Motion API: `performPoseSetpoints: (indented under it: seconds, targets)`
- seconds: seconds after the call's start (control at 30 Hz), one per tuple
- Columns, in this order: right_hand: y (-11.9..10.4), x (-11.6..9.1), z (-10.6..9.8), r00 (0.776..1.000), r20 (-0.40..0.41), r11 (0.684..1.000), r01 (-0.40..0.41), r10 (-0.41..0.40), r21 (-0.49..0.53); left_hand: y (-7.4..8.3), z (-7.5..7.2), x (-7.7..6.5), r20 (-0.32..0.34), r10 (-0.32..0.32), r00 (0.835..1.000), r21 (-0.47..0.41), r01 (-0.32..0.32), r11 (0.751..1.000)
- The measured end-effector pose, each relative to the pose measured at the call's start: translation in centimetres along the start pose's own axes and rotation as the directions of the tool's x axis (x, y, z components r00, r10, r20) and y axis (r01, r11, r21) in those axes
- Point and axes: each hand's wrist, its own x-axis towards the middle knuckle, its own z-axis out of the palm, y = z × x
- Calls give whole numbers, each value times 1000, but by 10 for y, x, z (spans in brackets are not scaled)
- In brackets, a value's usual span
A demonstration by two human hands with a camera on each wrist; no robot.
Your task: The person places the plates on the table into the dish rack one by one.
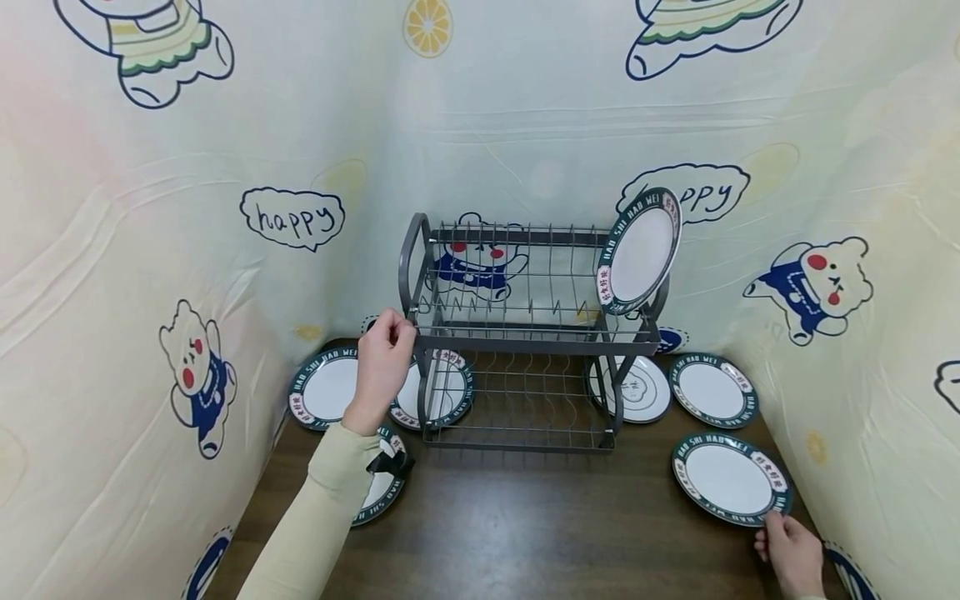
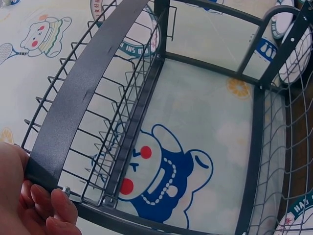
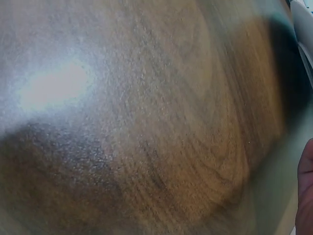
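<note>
My left hand (image 1: 385,360) grips the front left corner of the upper tier of a dark two-tier dish rack (image 1: 525,343). In the left wrist view, its fingers (image 2: 62,205) curl round the metal frame. Low on the right, my right hand (image 1: 793,552) pinches the near rim of a white plate (image 1: 731,477) with a green lettered border, thumb on top. Only a sliver of that hand (image 3: 305,186) shows in the right wrist view. Another green-rimmed plate (image 1: 641,254) stands on edge at the right end of the rack's upper tier.
More plates lie on the brown wooden table (image 1: 540,517): one at the far right (image 1: 714,390), one upside down (image 1: 637,390) behind the rack's right leg, and several on the left, including one (image 1: 330,387) by the cloth. Patterned cloth (image 1: 300,275) encloses the back and sides.
</note>
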Motion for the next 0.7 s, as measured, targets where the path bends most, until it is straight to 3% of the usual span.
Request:
performPoseSetpoints:
  seconds: [0.23,0.5,0.7]
  targets:
    - [-6,-6,-3,999,-13,999,39,-39,-12,0,1,0,-5,0,1000,-1,0,1000]
    - [-19,-14,-4,998,-8,995,58,-58,83,-1,1,0,-5,1,1000,0,-1,1000]
    - [-31,-19,-4,998,-5,995,68,-68,76,-2,2,2,-5,6,1000,7,-6,1000]
